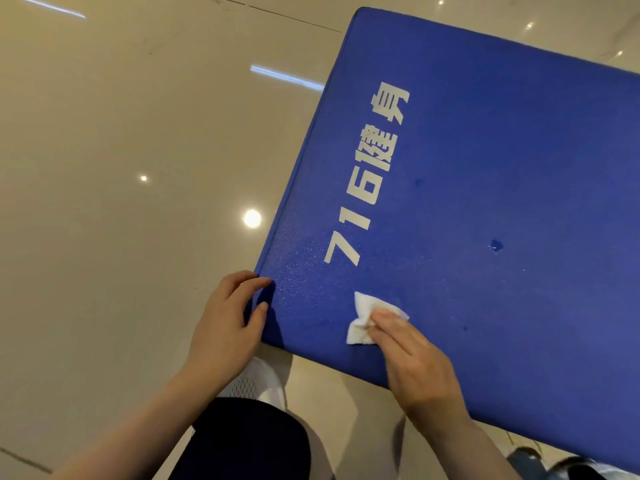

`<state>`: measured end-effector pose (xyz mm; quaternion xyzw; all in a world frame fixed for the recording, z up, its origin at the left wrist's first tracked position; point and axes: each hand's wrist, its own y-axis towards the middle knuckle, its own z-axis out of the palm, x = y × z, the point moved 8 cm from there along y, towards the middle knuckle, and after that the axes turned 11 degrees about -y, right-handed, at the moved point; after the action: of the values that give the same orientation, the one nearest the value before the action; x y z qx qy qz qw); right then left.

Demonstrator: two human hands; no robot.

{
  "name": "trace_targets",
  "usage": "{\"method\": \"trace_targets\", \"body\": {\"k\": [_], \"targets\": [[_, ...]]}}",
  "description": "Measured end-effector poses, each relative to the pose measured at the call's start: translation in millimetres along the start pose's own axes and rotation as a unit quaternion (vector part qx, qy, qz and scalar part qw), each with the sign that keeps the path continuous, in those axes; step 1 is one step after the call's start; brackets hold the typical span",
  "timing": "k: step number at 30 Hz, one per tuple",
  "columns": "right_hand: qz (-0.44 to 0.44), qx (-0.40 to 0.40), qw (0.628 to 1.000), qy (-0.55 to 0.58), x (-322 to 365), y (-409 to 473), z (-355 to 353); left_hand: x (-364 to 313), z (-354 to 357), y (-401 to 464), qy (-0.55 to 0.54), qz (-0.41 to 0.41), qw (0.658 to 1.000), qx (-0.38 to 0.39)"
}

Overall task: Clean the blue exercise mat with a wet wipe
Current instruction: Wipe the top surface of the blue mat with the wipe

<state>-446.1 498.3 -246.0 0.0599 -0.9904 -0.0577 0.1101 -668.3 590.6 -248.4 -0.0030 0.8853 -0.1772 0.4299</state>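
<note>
Nearest the camera, a dark-clad knee [242, 441] filled the bottom of the view, with a white mesh shoe [258, 379] just beyond it on the glossy beige floor [104, 202]. Both bare forearms reached forward from there.

At the near left corner of the blue exercise mat [485, 168], the left hand [225, 327] had its fingers curled around the mat's edge, fingertips and thumb resting on the corner and gripping it. Its shadow fell dark on the blue surface beside the thumb.

On the mat's top surface, the right hand [412, 358] lay with straight fingers pressed flat onto a crumpled white wet wipe [363, 317], not clenched around it. That wipe sat near the mat's near edge, a little to the right of the left hand and just below the printed white characters [367, 174] reading "716" followed by Chinese script, which ran up along the mat's left side. Part of the wipe stuck out to the left of the fingertips.

Fine glistening specks showed on the blue surface around the corner and the lower end of the print. A small dark dent or spot [496, 245] marked the mat further right, well apart from the wipe.

Ceiling lights were reflected as bright dots and streaks on the floor. At the bottom right corner, something dark and bluish [526, 457] peeked out under the mat's edge; what it was could not be told.
</note>
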Motion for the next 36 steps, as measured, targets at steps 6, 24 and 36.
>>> {"method": "trace_targets", "body": {"k": [6,24,36], "targets": [[0.173,-0.034,0.982,-0.063,-11.4,-40.2,-6.0,-2.6,4.3,2.8,0.022,0.001,1.000,0.017],[-0.128,0.020,0.992,0.007,-18.5,78.3,-3.1,-45.0,36.2,61.7,0.172,0.081,0.978,0.087],[0.333,0.177,0.776,0.505,-33.6,88.6,7.1,-70.4,81.3,49.9,-0.298,-0.161,0.933,0.124]]}}
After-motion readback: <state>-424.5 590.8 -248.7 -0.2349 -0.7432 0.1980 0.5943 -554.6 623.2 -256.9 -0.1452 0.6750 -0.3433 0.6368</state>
